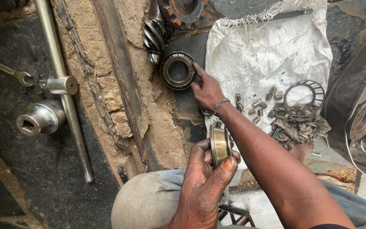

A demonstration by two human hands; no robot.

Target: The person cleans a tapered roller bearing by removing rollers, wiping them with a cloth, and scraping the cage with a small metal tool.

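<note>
My left hand point(201, 182) grips a brass-coloured bearing ring point(219, 145) on edge, thumb over its rim, above my knee point(149, 199). My right hand point(208, 90) reaches forward, and its fingertips touch the rim of a tapered roller bearing point(177, 70) lying flat on the ground. It wears a bracelet at the wrist. A spiral pinion gear point(154, 34) lies just beyond the bearing.
A white sack point(272, 46) carries several loose rollers point(257, 107), a bearing cage point(306, 94) and a dirty rag point(298, 122). A large metal housing point(359, 101) sits at the right. At the left lie a big socket point(39, 118), a long bar point(64, 93) and a spanner point(5, 70).
</note>
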